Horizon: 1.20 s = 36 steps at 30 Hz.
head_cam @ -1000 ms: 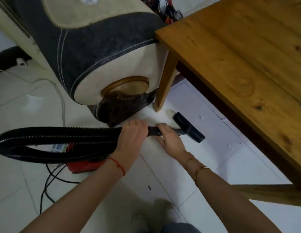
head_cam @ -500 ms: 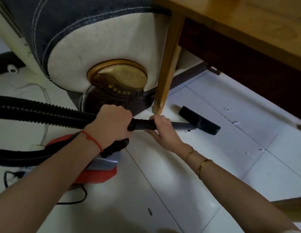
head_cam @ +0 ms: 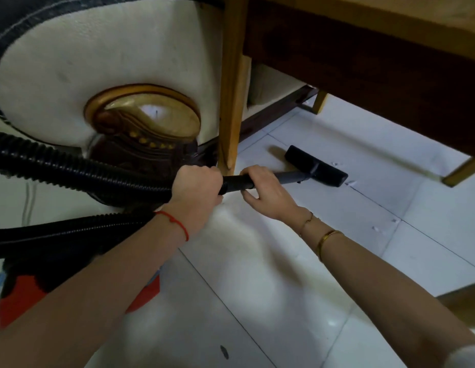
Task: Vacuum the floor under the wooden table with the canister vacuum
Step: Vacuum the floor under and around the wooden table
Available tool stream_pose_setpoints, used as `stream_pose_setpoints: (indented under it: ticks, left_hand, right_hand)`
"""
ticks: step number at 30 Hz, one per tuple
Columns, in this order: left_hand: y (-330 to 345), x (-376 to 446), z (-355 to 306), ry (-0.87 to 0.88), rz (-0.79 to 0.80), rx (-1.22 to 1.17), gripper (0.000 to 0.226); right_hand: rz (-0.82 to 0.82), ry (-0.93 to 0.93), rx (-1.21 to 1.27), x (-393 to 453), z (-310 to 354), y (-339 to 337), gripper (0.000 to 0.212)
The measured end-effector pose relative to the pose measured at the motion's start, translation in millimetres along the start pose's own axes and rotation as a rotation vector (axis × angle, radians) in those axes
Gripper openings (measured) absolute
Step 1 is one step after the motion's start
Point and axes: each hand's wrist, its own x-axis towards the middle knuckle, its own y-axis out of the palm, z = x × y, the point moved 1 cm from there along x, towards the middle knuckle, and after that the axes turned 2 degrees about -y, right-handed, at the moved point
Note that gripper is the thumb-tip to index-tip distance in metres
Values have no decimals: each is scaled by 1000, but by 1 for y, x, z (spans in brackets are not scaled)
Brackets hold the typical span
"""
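My left hand (head_cam: 196, 185) is closed around the black ribbed vacuum hose (head_cam: 72, 168) where it joins the wand. My right hand (head_cam: 265, 191) grips the grey wand (head_cam: 289, 179) just ahead of it. The black floor nozzle (head_cam: 314, 166) lies flat on the white tiled floor (head_cam: 363, 235), just past the near table leg (head_cam: 231, 102) and under the wooden table (head_cam: 377, 27). The red canister vacuum (head_cam: 16, 298) sits at the lower left, mostly hidden by my left forearm.
A cream and grey sofa arm (head_cam: 98, 62) with a carved gold and brown front stands close left of the table leg. Two more table legs (head_cam: 462, 171) (head_cam: 320, 102) stand at the right and far back. Small white specks lie on the tiles.
The view has dropped lower and closer, showing more floor under the table. The nozzle has slid a little further under the table. Both hands keep their grip.
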Motion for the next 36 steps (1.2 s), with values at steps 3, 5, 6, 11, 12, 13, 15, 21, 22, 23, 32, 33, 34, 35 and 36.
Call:
stream_pose_setpoints:
  ticks: [3,5,6,11,12,13,15,21,22,23,32,33,34,35,36]
  left_hand:
    - [7,14,-17,-10,-30,-22,30]
    - [12,22,-28,9,-60,-29,27]
    - [14,26,-33,17,-73,-32,27]
    - [23,46,-51,6,-78,-60,28]
    - [24,50,-54,4,-74,-64,28]
    - [25,53,-57,3,-72,-65,28]
    - [26,59,-62,4,-64,-57,29]
    - [21,59,-65,15,-59,-52,32]
    - [20,56,-63,20,-65,-49,31]
    - [19,52,-61,21,-68,-45,31]
    - [8,14,-18,30,-6,-19,33]
    - [6,11,-11,34,11,-20,35]
    - [4,7,-5,41,39,-21,37]
    - [1,4,3,47,77,-18,37]
    - [-2,1,11,47,116,-5,38]
  right_hand:
    - [-4,-26,-18,-2,-9,-6,27]
    - [-5,-61,-39,-2,-13,-9,30]
    - [1,-77,-53,-2,-15,-10,31]
    - [49,-69,-85,2,-28,-11,25]
    - [66,-60,-87,3,-32,-11,23]
    - [85,-47,-88,4,-36,-12,23]
    - [110,-15,-83,7,-42,-13,24]
    - [78,-5,-59,5,-43,-14,22]
    - [71,-14,-50,4,-39,-14,20]
    - [67,-23,-36,3,-35,-14,17]
    - [95,-74,12,5,13,-1,13]
    - [98,-85,16,7,20,0,13]
    - [99,-100,19,8,26,1,13]
    - [99,-112,22,10,31,2,13]
    - [97,-117,26,11,36,3,14]
